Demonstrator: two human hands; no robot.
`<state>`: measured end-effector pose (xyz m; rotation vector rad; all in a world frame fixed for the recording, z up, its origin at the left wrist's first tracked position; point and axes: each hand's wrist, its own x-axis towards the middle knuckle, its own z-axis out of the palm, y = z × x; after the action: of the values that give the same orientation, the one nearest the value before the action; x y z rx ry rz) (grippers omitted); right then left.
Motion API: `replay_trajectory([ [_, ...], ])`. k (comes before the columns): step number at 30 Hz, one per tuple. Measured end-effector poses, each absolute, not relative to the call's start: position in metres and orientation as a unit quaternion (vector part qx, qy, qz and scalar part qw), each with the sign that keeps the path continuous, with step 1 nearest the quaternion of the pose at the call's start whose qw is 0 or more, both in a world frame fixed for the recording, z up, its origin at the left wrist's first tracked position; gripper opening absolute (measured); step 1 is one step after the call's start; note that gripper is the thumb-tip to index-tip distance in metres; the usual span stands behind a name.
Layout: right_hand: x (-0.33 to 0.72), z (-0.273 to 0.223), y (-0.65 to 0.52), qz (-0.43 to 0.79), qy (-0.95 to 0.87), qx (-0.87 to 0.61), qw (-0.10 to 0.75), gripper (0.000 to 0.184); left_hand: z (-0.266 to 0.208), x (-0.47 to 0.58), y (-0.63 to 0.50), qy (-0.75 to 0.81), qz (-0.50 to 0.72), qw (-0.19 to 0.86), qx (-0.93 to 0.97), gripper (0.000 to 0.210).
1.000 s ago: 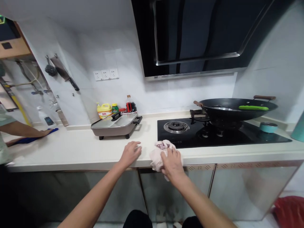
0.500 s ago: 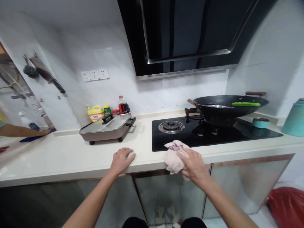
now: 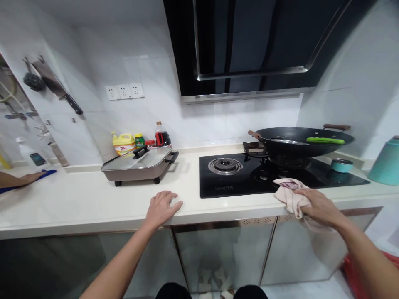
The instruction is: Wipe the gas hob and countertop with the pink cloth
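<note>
Wearer's body: left hand (image 3: 162,207) and left forearm (image 3: 121,259), at seven o'clock, bare; right hand (image 3: 321,207) and right forearm (image 3: 363,245), at four o'clock, likewise bare. Six o'clock: rounded knees (image 3: 173,292) in black fabric (image 3: 251,292); pale footwear (image 3: 205,296) between, cropped, indistinct.

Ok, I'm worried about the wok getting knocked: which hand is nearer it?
Right. The right hand, gripping a cloth, is on the near side of the wok. The left hand is farther off, at the counter, well left of the wok.
</note>
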<state>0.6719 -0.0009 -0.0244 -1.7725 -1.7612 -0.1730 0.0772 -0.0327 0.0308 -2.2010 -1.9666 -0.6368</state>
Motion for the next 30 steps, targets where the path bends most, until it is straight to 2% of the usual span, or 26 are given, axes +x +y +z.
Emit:
replay_trajectory([
  [3,0.608,-0.011,-0.012,0.054,-0.734,-0.613,0.287,0.057,0.031,0.078,-0.032,-0.65,-0.205,0.051,-0.73,0.04],
  [9,0.478,0.017,-0.021,0.132,-0.768,-0.552,0.299,0.049,0.031,0.077,-0.035,-0.651,-0.199,0.063,-0.73,0.039],
  [11,0.465,0.03,-0.011,0.116,-0.75,-0.57,0.315,0.044,0.031,0.078,-0.036,-0.651,-0.197,0.072,-0.73,0.037],
  [13,0.464,0.041,0.004,0.05,-0.714,-0.619,0.325,0.044,0.03,0.078,-0.037,-0.65,-0.197,0.082,-0.729,0.034],
  [16,0.464,0.047,0.025,-0.03,-0.669,-0.686,0.285,0.051,0.03,0.079,-0.037,-0.647,-0.198,0.097,-0.73,0.032],
  [20,0.46,0.038,0.043,-0.008,-0.71,-0.685,0.166,0.061,0.028,0.078,-0.039,-0.639,-0.211,0.107,-0.732,0.031],
  [22,0.462,0.033,0.052,-0.004,-0.734,-0.665,0.136,0.062,0.027,0.077,-0.039,-0.632,-0.222,0.109,-0.735,0.03],
  [26,0.476,0.031,0.084,0.02,-0.723,-0.682,0.109,0.06,0.025,0.075,-0.038,-0.621,-0.238,0.112,-0.738,0.03],
  [30,0.489,0.026,0.131,0.021,-0.712,-0.692,0.12,0.065,0.024,0.074,-0.037,-0.62,-0.245,0.11,-0.737,0.029],
])
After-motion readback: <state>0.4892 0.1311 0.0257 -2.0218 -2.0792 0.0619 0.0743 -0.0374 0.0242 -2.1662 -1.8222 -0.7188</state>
